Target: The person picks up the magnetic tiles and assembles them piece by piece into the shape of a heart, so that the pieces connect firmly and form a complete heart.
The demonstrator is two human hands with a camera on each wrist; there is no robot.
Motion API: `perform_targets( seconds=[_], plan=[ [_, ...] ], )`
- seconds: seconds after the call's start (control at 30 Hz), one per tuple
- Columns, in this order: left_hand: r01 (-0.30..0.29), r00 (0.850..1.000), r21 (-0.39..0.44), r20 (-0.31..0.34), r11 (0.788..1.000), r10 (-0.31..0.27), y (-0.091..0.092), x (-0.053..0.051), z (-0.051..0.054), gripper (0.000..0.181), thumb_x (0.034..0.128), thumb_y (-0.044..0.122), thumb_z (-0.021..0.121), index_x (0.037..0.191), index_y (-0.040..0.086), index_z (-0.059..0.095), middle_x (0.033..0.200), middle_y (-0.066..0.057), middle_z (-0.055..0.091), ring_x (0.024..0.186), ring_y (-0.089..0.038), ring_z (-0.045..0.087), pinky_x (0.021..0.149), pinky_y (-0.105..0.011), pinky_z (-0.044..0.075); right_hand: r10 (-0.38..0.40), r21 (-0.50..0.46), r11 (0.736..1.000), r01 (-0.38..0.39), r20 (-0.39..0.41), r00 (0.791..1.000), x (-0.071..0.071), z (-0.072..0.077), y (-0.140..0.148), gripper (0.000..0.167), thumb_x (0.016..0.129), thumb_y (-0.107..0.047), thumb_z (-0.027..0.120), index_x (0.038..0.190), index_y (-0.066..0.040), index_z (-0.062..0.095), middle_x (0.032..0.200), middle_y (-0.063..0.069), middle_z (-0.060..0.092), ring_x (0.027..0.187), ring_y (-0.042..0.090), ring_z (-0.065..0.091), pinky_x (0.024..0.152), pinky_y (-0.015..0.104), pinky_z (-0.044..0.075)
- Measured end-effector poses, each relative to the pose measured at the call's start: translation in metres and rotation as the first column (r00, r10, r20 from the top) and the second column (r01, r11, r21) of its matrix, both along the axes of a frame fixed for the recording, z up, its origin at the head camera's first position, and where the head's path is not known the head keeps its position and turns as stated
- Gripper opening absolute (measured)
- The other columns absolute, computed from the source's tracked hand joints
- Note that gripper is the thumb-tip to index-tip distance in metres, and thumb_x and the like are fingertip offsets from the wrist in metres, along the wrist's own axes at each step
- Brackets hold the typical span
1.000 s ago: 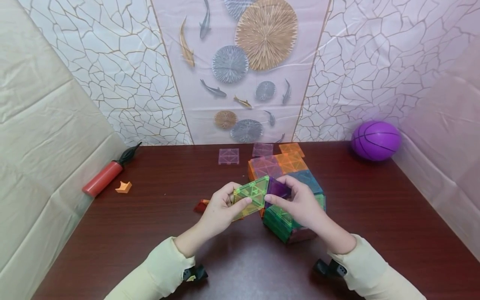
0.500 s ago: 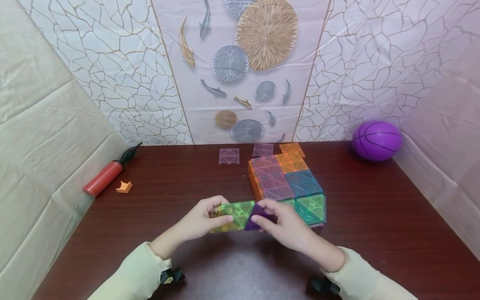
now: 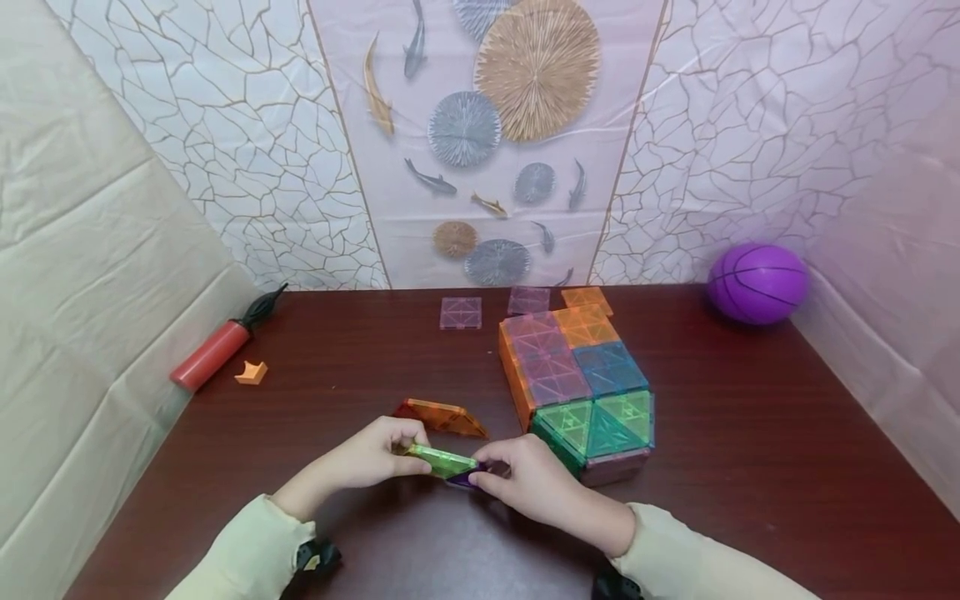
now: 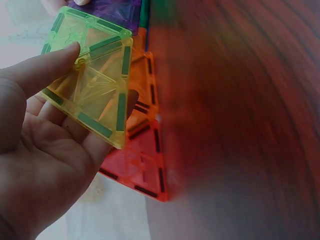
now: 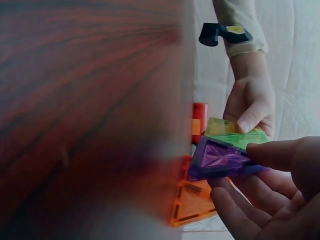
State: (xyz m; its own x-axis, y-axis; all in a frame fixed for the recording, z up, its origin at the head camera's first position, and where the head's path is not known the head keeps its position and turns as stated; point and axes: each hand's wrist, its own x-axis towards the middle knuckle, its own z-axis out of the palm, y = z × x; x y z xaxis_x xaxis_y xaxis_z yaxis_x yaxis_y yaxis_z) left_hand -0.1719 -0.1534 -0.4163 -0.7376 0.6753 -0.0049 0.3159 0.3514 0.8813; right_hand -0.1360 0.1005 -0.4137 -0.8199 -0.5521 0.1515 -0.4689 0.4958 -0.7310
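A strip of see-through magnetic triangle tiles hangs between both hands, seen nearly edge-on in the head view. My left hand (image 3: 375, 458) pinches its yellow tile (image 4: 100, 92) and green tile (image 4: 67, 31) end, thumb on the front face. At the other end, my right hand (image 3: 536, 479) pinches the purple tile (image 5: 217, 157) between thumb and fingers. Just beyond the hands, a strip of orange tiles (image 3: 442, 418) with a red tile (image 4: 140, 162) stands upright on the table. To the right sits a low box of magnetic tiles (image 3: 558, 375), topped with purple, orange, blue and green pieces.
Two loose purple square tiles (image 3: 461, 313) and an orange one (image 3: 587, 298) lie by the back edge. At left are a red hand pump (image 3: 213, 352) and a small orange piece (image 3: 251, 372). A purple ball (image 3: 757, 283) sits at back right.
Both hands have come down and leftward, away from the tile box, carrying the strip. It has tipped from facing the head camera to nearly flat. The orange strip behind is uncovered again.
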Motion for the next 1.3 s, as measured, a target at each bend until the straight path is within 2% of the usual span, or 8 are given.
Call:
perform_targets(
  seconds=[0.2,0.43,0.57,0.77,0.93,1.13,1.23,1.3],
  plan=[
    [-0.003,1.0,-0.014,-0.023,1.0,0.003,-0.004,-0.003,-0.009,0.01,0.0827,0.005,0.073,0.079,0.007,0.064,0.067,-0.019,0.063,0.055,-0.001,0.047,0.053,-0.02,0.04,-0.001,0.039,0.999,0.002,-0.026,1.0,-0.004,-0.009,-0.006,0.012,0.087,-0.015,0.071,0.098,-0.01,0.076,0.088,0.001,0.074,0.075,0.0,0.064,0.063,0.018,0.049],
    [0.004,1.0,-0.046,-0.017,0.999,-0.005,-0.006,-0.004,-0.015,0.011,0.0831,0.004,0.072,0.078,0.009,0.064,0.061,-0.017,0.061,0.051,-0.006,0.05,0.051,-0.02,0.041,0.015,0.04,0.999,-0.016,0.007,1.0,-0.007,-0.01,-0.008,0.009,0.087,-0.015,0.071,0.094,-0.011,0.077,0.085,-0.002,0.074,0.062,-0.005,0.055,0.055,0.017,0.045],
    [0.002,1.0,-0.046,-0.01,0.999,-0.002,-0.006,-0.003,-0.016,0.011,0.0836,0.004,0.072,0.079,0.009,0.063,0.06,-0.016,0.061,0.051,-0.013,0.052,0.051,-0.021,0.041,0.018,0.041,0.999,-0.019,0.017,1.0,-0.007,-0.009,-0.007,0.009,0.087,-0.014,0.072,0.093,-0.011,0.077,0.084,-0.003,0.074,0.06,-0.006,0.054,0.056,0.017,0.045],
    [0.001,1.0,-0.044,0.017,0.999,0.0,-0.005,-0.003,-0.016,0.009,0.0846,0.003,0.07,0.084,0.009,0.064,0.065,-0.017,0.063,0.052,-0.015,0.053,0.051,-0.021,0.043,0.022,0.043,0.999,-0.024,0.044,0.999,-0.008,-0.009,-0.007,0.01,0.088,-0.014,0.071,0.094,-0.009,0.077,0.081,-0.002,0.073,0.049,-0.004,0.05,0.052,0.017,0.044],
    [-0.004,0.999,-0.059,0.042,0.998,0.007,-0.004,-0.004,-0.016,0.008,0.0848,0.005,0.07,0.09,0.009,0.066,0.072,-0.012,0.067,0.055,-0.013,0.054,0.053,-0.023,0.046,0.025,0.06,0.998,-0.029,0.066,0.997,-0.007,-0.008,-0.004,0.014,0.088,-0.016,0.071,0.099,-0.009,0.075,0.084,-0.001,0.073,0.058,-0.002,0.058,0.058,0.018,0.048],
    [0.002,1.0,-0.086,0.015,0.996,-0.001,-0.005,-0.003,-0.009,0.014,0.085,0.011,0.073,0.098,0.009,0.068,0.088,0.0,0.071,0.071,-0.006,0.059,0.064,-0.022,0.05,0.016,0.096,0.995,-0.022,0.071,0.997,-0.005,0.0,0.004,0.029,0.089,-0.027,0.07,0.111,-0.008,0.07,0.092,-0.001,0.072,0.081,0.005,0.066,0.069,0.023,0.052],
    [-0.003,1.0,-0.061,0.021,0.998,0.004,-0.004,-0.004,0.001,0.023,0.0863,0.015,0.073,0.106,0.005,0.067,0.1,-0.005,0.072,0.088,-0.01,0.065,0.077,-0.023,0.052,-0.011,0.089,0.996,0.005,0.061,0.998,-0.003,0.01,0.011,0.035,0.09,-0.033,0.068,0.115,-0.008,0.068,0.097,-0.001,0.072,0.088,0.009,0.066,0.075,0.03,0.054],
    [-0.017,0.999,-0.013,0.03,1.0,0.017,-0.002,-0.006,0.011,0.028,0.0872,0.016,0.072,0.11,0.001,0.066,0.106,-0.012,0.07,0.098,-0.019,0.067,0.083,-0.025,0.053,-0.039,0.071,0.997,0.036,0.044,0.998,-0.003,0.018,0.017,0.037,0.09,-0.034,0.068,0.117,-0.009,0.066,0.101,0.001,0.072,0.093,0.013,0.066,0.077,0.036,0.054]
  ],
)
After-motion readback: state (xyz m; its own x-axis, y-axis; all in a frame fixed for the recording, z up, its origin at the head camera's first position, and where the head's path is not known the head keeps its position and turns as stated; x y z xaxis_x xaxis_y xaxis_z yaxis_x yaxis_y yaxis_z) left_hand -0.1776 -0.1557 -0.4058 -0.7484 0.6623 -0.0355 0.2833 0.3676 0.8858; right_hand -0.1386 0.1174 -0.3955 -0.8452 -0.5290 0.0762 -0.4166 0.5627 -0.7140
